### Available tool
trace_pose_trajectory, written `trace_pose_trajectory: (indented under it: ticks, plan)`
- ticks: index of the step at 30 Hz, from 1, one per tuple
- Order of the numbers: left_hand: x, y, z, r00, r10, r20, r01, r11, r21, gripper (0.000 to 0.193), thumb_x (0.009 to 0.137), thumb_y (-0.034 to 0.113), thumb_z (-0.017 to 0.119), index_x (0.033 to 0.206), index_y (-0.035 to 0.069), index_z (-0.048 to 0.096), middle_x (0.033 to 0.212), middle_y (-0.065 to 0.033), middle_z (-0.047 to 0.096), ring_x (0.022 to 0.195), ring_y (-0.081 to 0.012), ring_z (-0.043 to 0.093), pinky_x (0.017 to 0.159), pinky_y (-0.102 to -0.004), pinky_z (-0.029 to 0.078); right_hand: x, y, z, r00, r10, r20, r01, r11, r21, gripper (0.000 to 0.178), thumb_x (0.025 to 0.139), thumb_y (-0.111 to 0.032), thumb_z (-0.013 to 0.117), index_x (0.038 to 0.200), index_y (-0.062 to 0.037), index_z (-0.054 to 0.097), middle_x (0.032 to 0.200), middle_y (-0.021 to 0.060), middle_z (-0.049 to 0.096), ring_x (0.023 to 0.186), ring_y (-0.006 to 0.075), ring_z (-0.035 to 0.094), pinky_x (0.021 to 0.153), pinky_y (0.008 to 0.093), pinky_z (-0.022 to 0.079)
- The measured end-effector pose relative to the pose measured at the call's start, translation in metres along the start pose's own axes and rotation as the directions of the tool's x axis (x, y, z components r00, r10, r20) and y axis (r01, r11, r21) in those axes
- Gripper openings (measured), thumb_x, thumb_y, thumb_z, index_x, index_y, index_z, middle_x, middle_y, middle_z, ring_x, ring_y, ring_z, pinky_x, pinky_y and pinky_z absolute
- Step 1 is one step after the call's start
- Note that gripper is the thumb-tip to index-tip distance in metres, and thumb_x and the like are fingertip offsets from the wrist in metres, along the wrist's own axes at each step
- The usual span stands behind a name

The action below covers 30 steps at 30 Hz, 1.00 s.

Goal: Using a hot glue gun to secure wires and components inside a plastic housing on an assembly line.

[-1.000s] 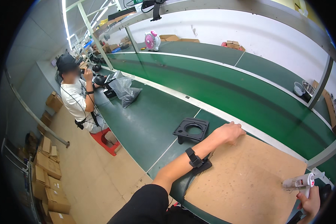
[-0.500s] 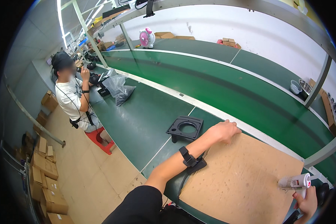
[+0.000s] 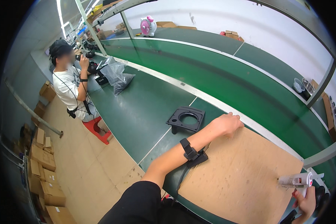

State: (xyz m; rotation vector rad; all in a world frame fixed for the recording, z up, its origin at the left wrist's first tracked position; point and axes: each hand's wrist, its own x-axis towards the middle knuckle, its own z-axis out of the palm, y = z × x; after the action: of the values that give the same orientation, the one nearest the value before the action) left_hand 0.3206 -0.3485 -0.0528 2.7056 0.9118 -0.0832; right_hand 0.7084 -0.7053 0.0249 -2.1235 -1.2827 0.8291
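My left arm reaches across the bench, and my left hand (image 3: 229, 125) has its fingers bent over the far left corner of a brown cardboard sheet (image 3: 239, 175). What the fingertips do at the edge is partly hidden. At the sheet's right side my right hand (image 3: 306, 201) is closed round the grip of a white pistol-shaped tool (image 3: 295, 180), whose exact kind I cannot make out. Its thin tip points left over the cardboard. A black plastic panel (image 3: 196, 126) with a big round opening stands on short legs, left of my left hand.
A clear bag (image 3: 119, 80) of dark small parts lies farther left on the green bench (image 3: 138, 112). Beyond it a person (image 3: 67, 78) sits by a red stool (image 3: 97, 128). Metal posts and a rail (image 3: 326, 80) frame the bench. Cartons (image 3: 44, 156) stand along the left floor.
The view has shifted slightly, so the background sits a little higher. My left hand stays at the cardboard's corner, and the right still holds the white tool near the same spot.
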Motion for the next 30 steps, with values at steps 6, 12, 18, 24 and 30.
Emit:
trace_pose_trajectory:
  ticks: [6,12,18,24,30]
  plan:
    - [0.005,0.000,-0.003,1.000,0.000,0.024,0.000,1.000,0.000,0.072,0.069,0.012,0.082,0.138,0.015,0.061,0.125,-0.0100,0.061,0.117,-0.0354,0.057,0.098,-0.0439,0.054,0.000,0.004,-0.001,0.998,0.030,-0.050,-0.033,0.998,-0.058,0.035,0.091,-0.005,0.066,0.116,0.0021,0.042,0.084,0.0142,0.063,0.041,0.0182,0.053,0.034,0.0299,0.045]
    - [-0.004,-0.001,-0.002,1.000,-0.005,0.013,0.005,0.999,-0.033,0.072,0.070,0.012,0.082,0.138,0.015,0.060,0.127,-0.0094,0.060,0.117,-0.0359,0.057,0.099,-0.0434,0.053,-0.002,0.010,-0.002,0.999,0.007,-0.052,-0.011,0.997,-0.079,0.036,0.091,-0.004,0.066,0.117,0.0012,0.043,0.084,0.0129,0.062,0.041,0.0180,0.053,0.035,0.0293,0.045]
    - [-0.001,-0.002,-0.001,1.000,0.026,0.016,-0.025,0.999,-0.026,0.069,0.070,0.014,0.082,0.136,0.014,0.060,0.128,-0.0120,0.059,0.118,-0.0372,0.056,0.100,-0.0454,0.052,-0.014,-0.014,0.008,0.998,0.012,-0.054,-0.013,1.000,-0.013,0.040,0.086,-0.004,0.069,0.121,0.0023,0.051,0.088,0.0112,0.059,0.047,0.0171,0.055,0.035,0.0284,0.045]
    - [0.016,-0.013,0.001,0.963,0.257,-0.074,-0.262,0.963,-0.065,0.068,0.072,0.014,0.079,0.136,0.006,0.058,0.124,-0.0174,0.062,0.118,-0.0359,0.057,0.104,-0.0430,0.046,-0.022,-0.105,0.005,0.997,-0.040,0.070,0.064,0.925,-0.374,0.037,0.087,-0.024,0.074,0.116,-0.0014,0.066,0.070,0.0133,0.065,0.061,0.0263,0.066,0.066,0.0388,0.053]
    - [0.002,-0.018,-0.011,0.988,0.156,-0.013,-0.156,0.981,-0.111,0.069,0.069,0.007,0.078,0.135,0.007,0.059,0.127,-0.0163,0.059,0.118,-0.0373,0.055,0.104,-0.0418,0.047,0.003,-0.110,0.011,0.982,0.111,0.155,-0.058,0.947,-0.315,0.028,0.090,-0.025,0.070,0.092,0.0018,0.064,0.066,0.0149,0.067,0.066,0.0332,0.067,0.073,0.0422,0.053]
